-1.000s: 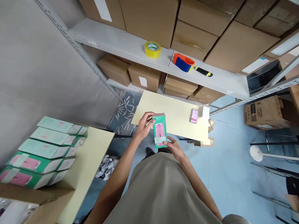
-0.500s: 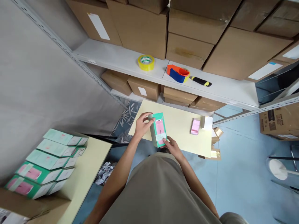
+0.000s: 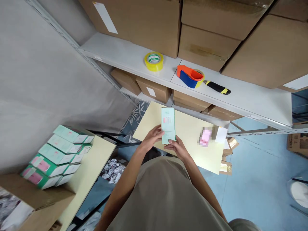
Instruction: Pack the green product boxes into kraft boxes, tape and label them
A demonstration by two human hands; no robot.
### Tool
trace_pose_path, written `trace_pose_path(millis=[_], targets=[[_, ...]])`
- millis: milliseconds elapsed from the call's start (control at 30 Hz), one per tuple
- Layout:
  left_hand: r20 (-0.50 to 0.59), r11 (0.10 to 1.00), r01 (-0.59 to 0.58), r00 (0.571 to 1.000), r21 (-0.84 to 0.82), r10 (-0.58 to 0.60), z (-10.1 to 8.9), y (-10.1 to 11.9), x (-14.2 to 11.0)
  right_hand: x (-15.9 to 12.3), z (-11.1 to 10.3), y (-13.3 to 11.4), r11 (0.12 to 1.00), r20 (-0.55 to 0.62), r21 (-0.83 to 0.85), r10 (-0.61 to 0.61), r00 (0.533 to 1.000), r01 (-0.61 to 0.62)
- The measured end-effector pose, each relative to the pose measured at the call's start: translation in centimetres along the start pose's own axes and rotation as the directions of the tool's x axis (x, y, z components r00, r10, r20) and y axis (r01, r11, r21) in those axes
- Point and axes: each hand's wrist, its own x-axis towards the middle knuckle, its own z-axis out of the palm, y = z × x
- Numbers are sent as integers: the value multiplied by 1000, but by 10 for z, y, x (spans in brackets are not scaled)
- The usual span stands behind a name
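A light green product box [image 3: 168, 123] is held upright above the cream table [image 3: 190, 134], a pale printed face with small pink pictures turned up to me. My left hand [image 3: 154, 138] grips its left edge, the fingers partly hidden behind it. At the lower right corner my right hand [image 3: 177, 147] has its thumb on the front and the other fingers underneath. To the right on the same table lies a pink item [image 3: 205, 137], blurred out, beside a small white and grey carton [image 3: 220, 134].
Stacked green boxes [image 3: 60, 150] stand on a side table [image 3: 96, 163] at left, behind an open cardboard box [image 3: 43, 205]. Ahead, a shelf [image 3: 125, 53] bears a tape roll [image 3: 154, 61], a tape dispenser [image 3: 190, 77], a utility knife [image 3: 218, 87] and large cartons [image 3: 207, 48].
The box has been turned from its pink-pictured front to a pale green face. My left hand has slid from its top edge down to its lower left side. The view has shifted slightly.
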Motion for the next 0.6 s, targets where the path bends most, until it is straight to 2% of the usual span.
trace_pose_path(millis=[33, 100, 167, 233, 300, 400, 467, 533, 600], targets=[[58, 998, 65, 996, -27, -63, -2, -6, -5, 3, -1, -2, 1000, 27, 28, 12, 1000, -13], [91, 991, 114, 990, -72, -107, -6, -17, -12, 11, -2, -5, 999, 56, 36, 28, 998, -30], [61, 990, 104, 993, -99, -98, -9, -23, -14, 18, -4, -6, 998, 55, -41, 57, 997, -55], [7, 991, 88, 996, -100, -88, -12, -25, -11, 24, -6, -7, 978, 19, -199, 71, 997, -66], [-91, 995, 66, 993, -77, -73, -14, -27, -6, 32, -8, -8, 925, -63, -381, -14, 998, -11], [-280, 999, -9, 960, 49, 22, -15, -30, -1, 45, -7, -7, 857, -140, -501, -217, 966, 120], [-342, 984, -76, 931, 161, 128, -15, -34, -1, 55, -3, -4, 854, -125, -492, -259, 958, 167], [-318, 966, -145, 925, 212, 208, -15, -37, -4, 63, 2, -1, 857, -123, -483, -271, 955, 181], [-254, 964, -181, 940, 196, 228, -17, -38, -9, 69, 4, 2, 871, -144, -455, -279, 949, 187]])
